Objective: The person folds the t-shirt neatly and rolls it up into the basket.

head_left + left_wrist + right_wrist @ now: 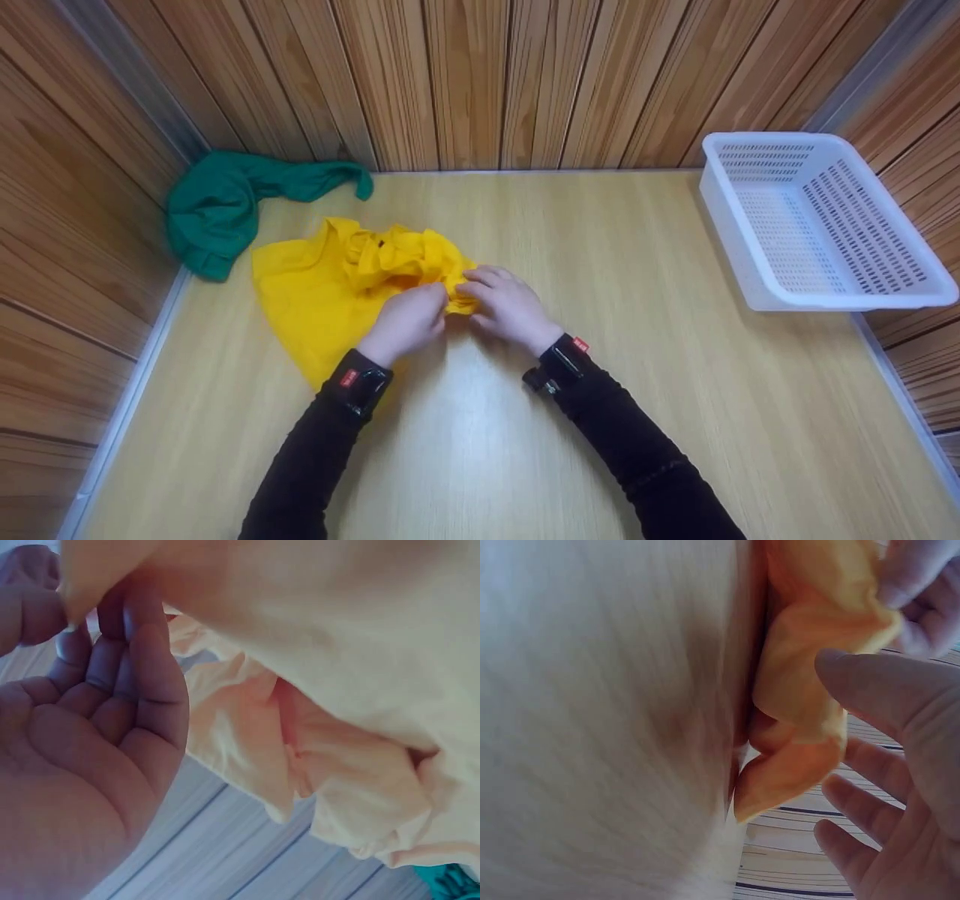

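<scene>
A yellow cloth garment (pixel 319 304), bunched toward its far and right edges, lies on the table left of centre. My left hand (pixel 409 319) pinches its edge between thumb and fingertips; in the left wrist view the pinched fabric (pixel 337 637) hangs beside my palm and looks pale. On the garment's right end is my right hand (pixel 511 309), close to the left one. The right wrist view has the right thumb (pixel 855 682) against the crumpled yellow cloth (pixel 802 682), its other fingers loosely extended and spread near the fabric.
A crumpled green cloth (pixel 217 214) lies in the back left corner, next to the garment. At the back right stands a white perforated plastic basket (pixel 761 274). Wood-panelled walls (pixel 465 82) border the light wooden table (pixel 637 247) at the back and sides.
</scene>
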`<state>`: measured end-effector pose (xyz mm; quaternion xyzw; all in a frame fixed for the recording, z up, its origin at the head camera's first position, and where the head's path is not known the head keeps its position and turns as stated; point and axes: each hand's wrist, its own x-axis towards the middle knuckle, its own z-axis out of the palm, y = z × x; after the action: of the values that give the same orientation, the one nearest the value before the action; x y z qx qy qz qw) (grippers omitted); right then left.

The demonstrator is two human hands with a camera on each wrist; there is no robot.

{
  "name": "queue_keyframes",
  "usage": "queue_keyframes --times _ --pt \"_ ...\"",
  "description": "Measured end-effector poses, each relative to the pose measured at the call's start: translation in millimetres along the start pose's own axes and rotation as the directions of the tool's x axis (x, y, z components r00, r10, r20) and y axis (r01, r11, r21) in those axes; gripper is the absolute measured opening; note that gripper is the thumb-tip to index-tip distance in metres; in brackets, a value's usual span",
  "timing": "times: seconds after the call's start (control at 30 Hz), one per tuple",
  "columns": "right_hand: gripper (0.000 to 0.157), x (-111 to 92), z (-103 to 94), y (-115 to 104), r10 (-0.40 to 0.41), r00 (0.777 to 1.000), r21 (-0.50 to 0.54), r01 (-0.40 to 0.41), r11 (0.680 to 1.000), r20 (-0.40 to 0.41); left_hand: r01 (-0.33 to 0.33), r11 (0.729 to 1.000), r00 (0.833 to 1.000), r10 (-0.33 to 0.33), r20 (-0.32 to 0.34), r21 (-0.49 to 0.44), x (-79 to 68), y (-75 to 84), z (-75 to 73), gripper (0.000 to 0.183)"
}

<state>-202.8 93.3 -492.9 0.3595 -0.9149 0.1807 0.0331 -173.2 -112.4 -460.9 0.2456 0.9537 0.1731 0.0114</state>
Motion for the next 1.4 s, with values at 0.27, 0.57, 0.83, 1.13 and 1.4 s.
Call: queue_keyframes --times 0.27,0.57,0.83,1.13,1.4 --pt "0.016 -0.4 -4.0 7.6 0.008 0.996 -0.013 -0.009 1.000 -0.084 -0.026 1.000 0.994 0.025 -0.111 -0.009 -1.6 1.9 0.3 0.009" --pt "0.012 -11.3 -19.8 21.6 0.016 0.976 0.028 -0.010 1.000 -0.216 0.096 0.976 0.995 -0.091 0.034 -0.194 -8.0 -0.8 -10.4 0.032" --pt "0.013 -17.1 -55.6 30.7 0.050 0.946 0.068 -0.030 0.997 -0.319 0.020 0.997 1.000 -0.019 0.014 -0.075 -12.8 -11.1 -29.5 0.017" --pt "0.012 -26.1 -85.5 49.4 0.106 0.900 0.107 -0.066 0.992 -0.422 0.159 0.984 0.986 -0.163 -0.043 -0.082 -27.5 -27.3 -54.8 0.018" --pt "0.008 -29.8 -90.7 56.9 0.131 0.886 0.085 -0.104 0.991 -0.444 0.151 0.985 0.977 -0.162 -0.140 -0.084 -34.1 -34.5 -67.8 0.016"
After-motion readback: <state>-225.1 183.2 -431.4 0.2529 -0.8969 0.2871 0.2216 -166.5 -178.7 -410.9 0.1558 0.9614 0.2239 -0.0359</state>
